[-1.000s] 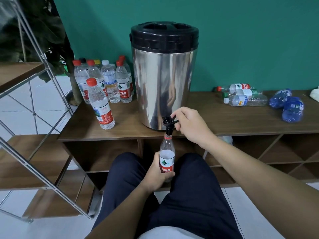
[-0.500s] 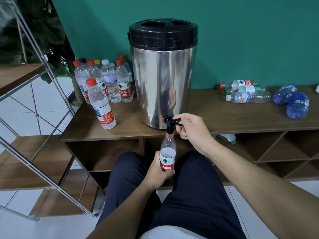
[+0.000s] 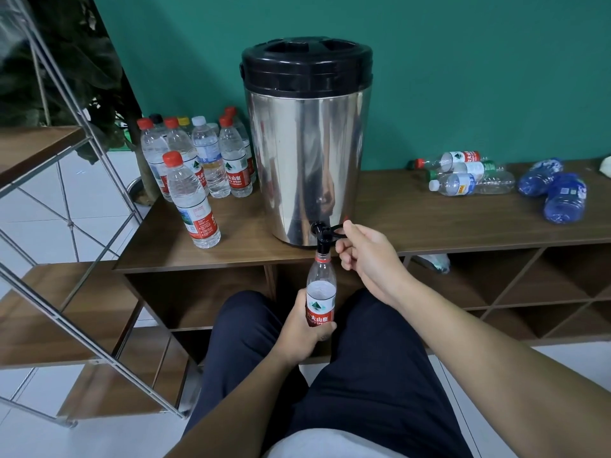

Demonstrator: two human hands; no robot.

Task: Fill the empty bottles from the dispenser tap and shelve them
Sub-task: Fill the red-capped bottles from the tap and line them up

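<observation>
A steel dispenser with a black lid stands on the wooden cabinet top. Its black tap juts out at the front edge. My right hand pinches the tap's lever between thumb and forefinger. Directly under the spout my left hand grips an uncapped clear bottle with a red label, held upright and filled to about its shoulder. Several capped full bottles stand left of the dispenser. Three clear empty bottles lie on their sides to the right.
Two blue bottles lie at the far right of the cabinet top. A metal-framed wooden shelf unit stands at the left. Open cubbies run under the cabinet top. My legs in dark trousers fill the lower middle.
The water level in the held bottle has risen. My right hand has slid from on top of the tap to its right side, pinching the lever. The view shifted slightly.
</observation>
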